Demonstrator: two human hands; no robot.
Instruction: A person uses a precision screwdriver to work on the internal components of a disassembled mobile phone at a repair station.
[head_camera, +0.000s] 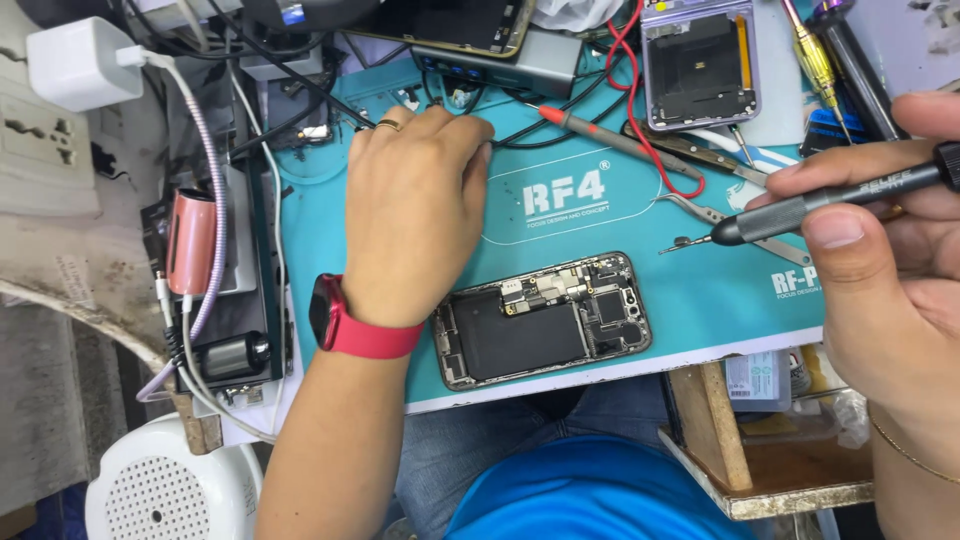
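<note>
An opened smartphone (545, 318) lies face down on the teal work mat (700, 300), its back removed and its battery and circuit boards exposed. My left hand (415, 205) reaches past it to the far side of the mat, palm down with fingers curled; it wears a ring and a red wristwatch (345, 325). What the fingertips touch is hidden. My right hand (880, 270) grips a dark grey precision screwdriver (800, 210), its tip pointing left above the mat, to the right of the phone.
A second opened purple phone (698, 65) lies at the back. Tweezers (720, 215), a red multimeter probe (600, 130), more screwdrivers (820, 60), cables and a white charger (75, 60) crowd the mat's edges. A small wooden shelf (720, 440) sits below right.
</note>
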